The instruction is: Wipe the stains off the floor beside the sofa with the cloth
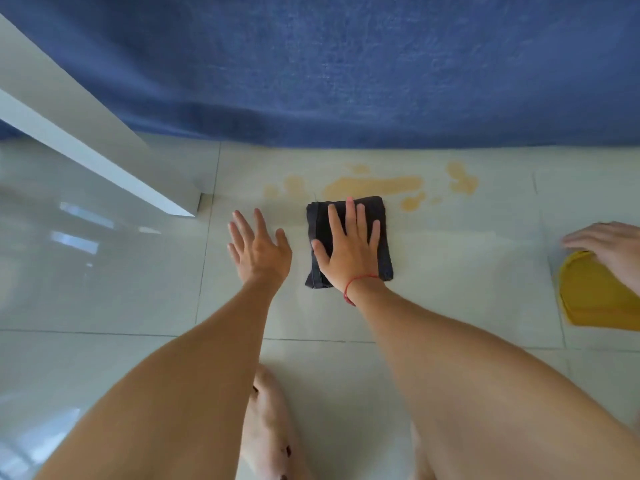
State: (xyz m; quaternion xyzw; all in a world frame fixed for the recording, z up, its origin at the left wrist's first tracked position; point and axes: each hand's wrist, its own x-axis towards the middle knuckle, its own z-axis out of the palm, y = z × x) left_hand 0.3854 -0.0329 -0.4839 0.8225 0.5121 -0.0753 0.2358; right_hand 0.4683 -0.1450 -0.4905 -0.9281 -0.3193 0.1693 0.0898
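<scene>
A folded dark cloth (346,237) lies on the pale tiled floor (450,271), just below yellow-orange stains (374,184) that run along the foot of the blue sofa (346,64); the right hand (349,251) (a red string circles its wrist) presses flat on the cloth, fingers spread; the left hand (258,245) is just beside it over the bare tile, open with fingers splayed; at the right edge another hand (609,251) touches a yellow object (595,296); a white panel (86,133) slants in from the left.
</scene>
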